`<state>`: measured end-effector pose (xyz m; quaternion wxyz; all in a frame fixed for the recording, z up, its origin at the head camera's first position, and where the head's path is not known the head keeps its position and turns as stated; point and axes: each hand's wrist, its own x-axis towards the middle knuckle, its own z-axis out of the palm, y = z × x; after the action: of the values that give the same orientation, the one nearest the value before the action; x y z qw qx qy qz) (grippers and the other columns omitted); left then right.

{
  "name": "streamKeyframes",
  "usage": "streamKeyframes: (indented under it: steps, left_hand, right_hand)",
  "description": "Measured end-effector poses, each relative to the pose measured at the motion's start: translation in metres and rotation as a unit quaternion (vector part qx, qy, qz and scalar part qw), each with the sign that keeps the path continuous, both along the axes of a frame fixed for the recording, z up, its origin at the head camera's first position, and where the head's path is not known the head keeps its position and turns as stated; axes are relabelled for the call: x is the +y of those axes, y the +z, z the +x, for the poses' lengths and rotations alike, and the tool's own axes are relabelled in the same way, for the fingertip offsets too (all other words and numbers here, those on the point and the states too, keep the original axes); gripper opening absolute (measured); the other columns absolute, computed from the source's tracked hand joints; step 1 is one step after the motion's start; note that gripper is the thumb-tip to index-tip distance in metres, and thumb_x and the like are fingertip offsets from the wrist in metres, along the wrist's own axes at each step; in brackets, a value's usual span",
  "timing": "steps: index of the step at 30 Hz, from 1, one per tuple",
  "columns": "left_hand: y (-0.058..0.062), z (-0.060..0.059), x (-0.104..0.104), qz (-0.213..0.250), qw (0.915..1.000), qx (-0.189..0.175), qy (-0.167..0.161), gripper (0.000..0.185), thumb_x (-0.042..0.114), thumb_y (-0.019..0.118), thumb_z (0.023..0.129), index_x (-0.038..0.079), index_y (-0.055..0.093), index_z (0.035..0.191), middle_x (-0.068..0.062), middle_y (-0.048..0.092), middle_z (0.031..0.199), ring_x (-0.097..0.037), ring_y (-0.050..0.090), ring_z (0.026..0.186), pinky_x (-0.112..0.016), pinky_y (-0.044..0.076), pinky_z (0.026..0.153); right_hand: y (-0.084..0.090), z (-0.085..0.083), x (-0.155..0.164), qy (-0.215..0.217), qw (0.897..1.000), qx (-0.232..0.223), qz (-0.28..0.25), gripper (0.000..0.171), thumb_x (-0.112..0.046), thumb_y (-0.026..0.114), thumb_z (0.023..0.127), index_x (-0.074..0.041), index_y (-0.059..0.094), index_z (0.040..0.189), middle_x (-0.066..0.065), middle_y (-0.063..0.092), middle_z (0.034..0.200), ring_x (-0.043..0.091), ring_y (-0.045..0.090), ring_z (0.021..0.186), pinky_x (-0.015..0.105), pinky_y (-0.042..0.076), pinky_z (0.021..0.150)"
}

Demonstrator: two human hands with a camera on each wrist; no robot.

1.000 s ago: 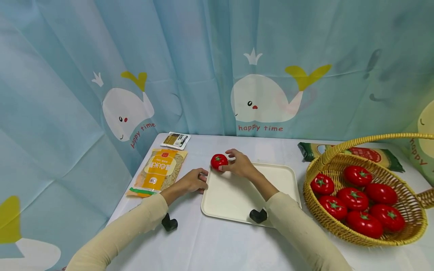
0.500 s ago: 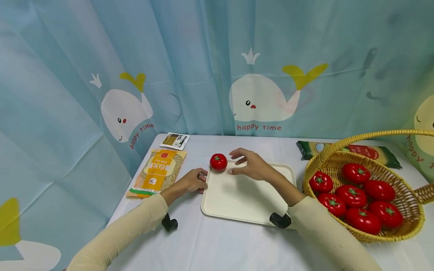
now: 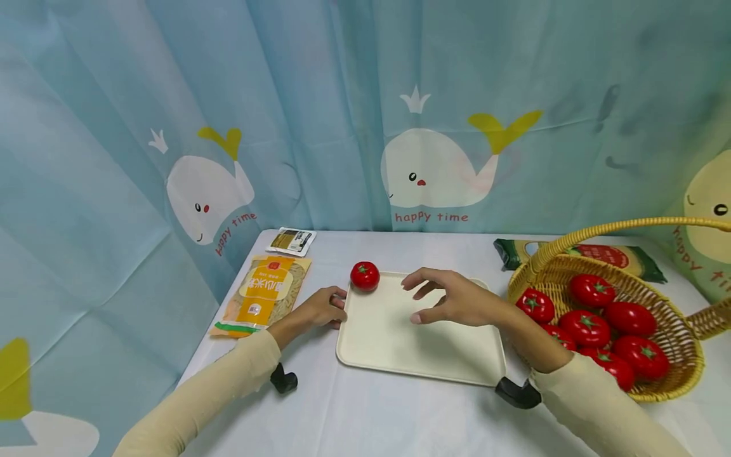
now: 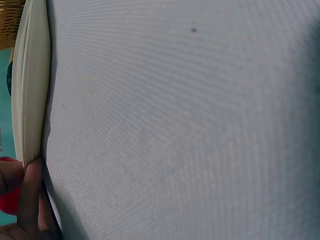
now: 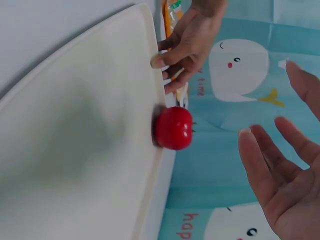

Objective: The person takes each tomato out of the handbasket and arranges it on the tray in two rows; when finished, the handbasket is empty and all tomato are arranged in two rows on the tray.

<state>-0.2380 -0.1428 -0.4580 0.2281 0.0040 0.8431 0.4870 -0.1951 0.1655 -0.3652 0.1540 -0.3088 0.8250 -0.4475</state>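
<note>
While the whale-print curtain [image 3: 342, 114] fills the background, the white worktop [image 3: 371, 419] carries a wicker basket [image 3: 674, 387] of tomatoes at the right and a cream tray [image 3: 400, 343] in the middle. Left of the tray lies an orange noodle packet [image 3: 265, 295]. The right hand [image 3: 457, 301] hovers above the tray with fingers spread and relaxed — it holds nothing. The left hand [image 3: 320, 308] rests on the worktop, its fingertips touching the tray's left edge. One red tomato [image 3: 365, 276] sits on the tray's far left corner, apart from both hands.
</note>
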Motion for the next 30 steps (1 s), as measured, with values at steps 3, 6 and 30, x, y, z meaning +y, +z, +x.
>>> streamKeyframes:
  steps: [3, 6, 30]
  left_hand:
    - [-0.001, 0.001, 0.000, 0.001, 1.0000, 0.002, -0.002, 0.051, -0.004, 0.070, 0.083, -0.001, 0.054, 0.131, -0.009, 0.056, 0.096, -0.017, 0.060, 0.074, -0.027, 0.062, 0.066]
    - [-0.002, 0.001, 0.000, 0.001, 1.0000, 0.003, -0.001, 0.051, -0.004, 0.070, 0.082, -0.001, 0.054, 0.131, -0.009, 0.056, 0.096, -0.017, 0.060, 0.073, -0.027, 0.062, 0.065]
    - [-0.005, -0.004, -0.002, 0.000, 1.0000, 0.004, -0.001, 0.051, -0.002, 0.071, 0.083, 0.001, 0.055, 0.130, -0.008, 0.056, 0.096, -0.017, 0.060, 0.075, -0.028, 0.062, 0.066]
  right_hand:
    - [0.005, 0.008, 0.012, 0.011, 1.000, -0.001, 0.005, 0.050, -0.029, 0.081, 0.085, -0.018, 0.060, 0.128, 0.004, 0.059, 0.132, 0.025, 0.061, 0.117, 0.033, 0.060, 0.085]
    - [0.008, 0.015, 0.026, 0.019, 1.000, -0.007, 0.004, 0.048, -0.025, 0.080, 0.086, -0.019, 0.059, 0.129, 0.005, 0.058, 0.133, 0.026, 0.060, 0.117, 0.032, 0.060, 0.084]
    - [0.012, 0.056, 0.139, -0.027, 0.999, 0.029, 0.033, 0.051, -0.008, 0.074, 0.088, -0.013, 0.056, 0.135, -0.005, 0.061, 0.127, 0.008, 0.061, 0.109, 0.026, 0.060, 0.078]
